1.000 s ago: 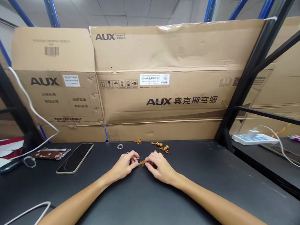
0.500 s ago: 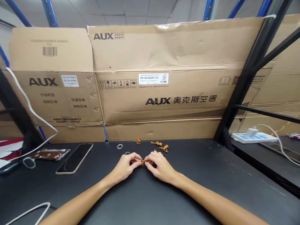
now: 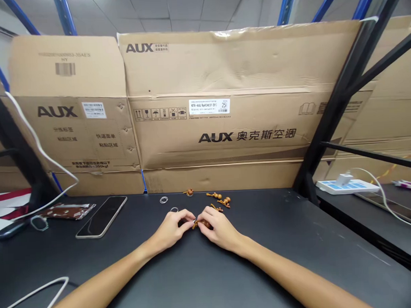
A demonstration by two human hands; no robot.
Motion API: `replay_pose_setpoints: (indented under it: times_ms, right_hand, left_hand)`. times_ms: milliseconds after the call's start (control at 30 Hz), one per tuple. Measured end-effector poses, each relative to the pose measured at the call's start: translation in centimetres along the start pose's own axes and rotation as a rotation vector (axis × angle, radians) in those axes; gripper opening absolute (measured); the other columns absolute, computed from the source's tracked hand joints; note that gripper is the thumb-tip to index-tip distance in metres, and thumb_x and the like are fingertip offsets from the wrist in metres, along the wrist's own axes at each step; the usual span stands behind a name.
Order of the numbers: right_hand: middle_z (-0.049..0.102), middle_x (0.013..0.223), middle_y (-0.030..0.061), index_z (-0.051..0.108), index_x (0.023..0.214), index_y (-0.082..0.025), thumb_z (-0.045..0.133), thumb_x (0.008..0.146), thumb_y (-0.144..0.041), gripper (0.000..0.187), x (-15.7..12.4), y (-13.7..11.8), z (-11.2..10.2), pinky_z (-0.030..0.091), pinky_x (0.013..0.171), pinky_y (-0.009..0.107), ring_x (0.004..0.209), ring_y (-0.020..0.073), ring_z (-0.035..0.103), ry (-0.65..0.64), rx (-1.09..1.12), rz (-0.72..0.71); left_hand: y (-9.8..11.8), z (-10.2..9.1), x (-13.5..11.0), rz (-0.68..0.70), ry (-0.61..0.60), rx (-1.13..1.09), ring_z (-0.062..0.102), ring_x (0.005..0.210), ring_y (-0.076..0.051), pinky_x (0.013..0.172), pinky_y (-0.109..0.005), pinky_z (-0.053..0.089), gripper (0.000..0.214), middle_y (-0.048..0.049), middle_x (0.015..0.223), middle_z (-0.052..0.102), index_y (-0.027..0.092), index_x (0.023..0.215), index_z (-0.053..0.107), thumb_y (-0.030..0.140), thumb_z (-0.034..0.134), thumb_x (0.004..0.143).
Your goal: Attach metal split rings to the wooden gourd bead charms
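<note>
Since the carved brown piece is so small, left hand and right hand pinch it between their fingers, low over the counter.

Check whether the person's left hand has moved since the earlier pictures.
Yes: the left hand has shifted slightly rightward, judged against the smartphone lying to its left.

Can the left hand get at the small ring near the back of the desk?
Probably yes: the left hand sits just in front of the small ring, and only a second ring lies nearby. It would first have to leave the brown piece at its fingertips.
</note>
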State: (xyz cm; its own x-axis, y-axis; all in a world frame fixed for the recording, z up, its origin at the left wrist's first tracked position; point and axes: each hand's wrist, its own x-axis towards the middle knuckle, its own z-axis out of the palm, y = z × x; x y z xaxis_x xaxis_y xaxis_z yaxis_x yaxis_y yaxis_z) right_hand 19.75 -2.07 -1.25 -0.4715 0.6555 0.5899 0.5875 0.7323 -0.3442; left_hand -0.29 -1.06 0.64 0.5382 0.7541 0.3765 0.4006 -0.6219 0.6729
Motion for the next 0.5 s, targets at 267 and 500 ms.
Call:
replay_pose_setpoints:
  times_ms: [267,500]
  right_hand:
    - [0.057,0.081,0.0016,0.058,0.087,-0.020,0.048,0.090,-0.018,0.010,-0.06,-0.02,0.03,0.045,0.062,0.023,0.064,0.0117,0.056,-0.014,0.068,0.007]
    - [0.058,0.080,0.0009,0.057,0.087,-0.020,0.052,0.088,-0.021,0.005,-0.25,0.37,0.38,0.045,0.060,0.022,0.063,0.0114,0.055,0.004,0.079,0.012]
  left_hand:
    - [0.52,-0.08,-0.14,0.039,-0.020,0.058,0.064,0.080,-0.016,0.080,-0.027,0.047,0.014,-0.0011,0.087,0.071,0.020,0.092,0.065,0.027,0.052,0.090]
    - [0.43,0.04,-0.16,0.060,-0.046,0.068,0.065,0.080,-0.017,0.079,-0.027,0.048,0.014,-0.0018,0.085,0.071,0.020,0.094,0.064,0.026,0.052,0.090]
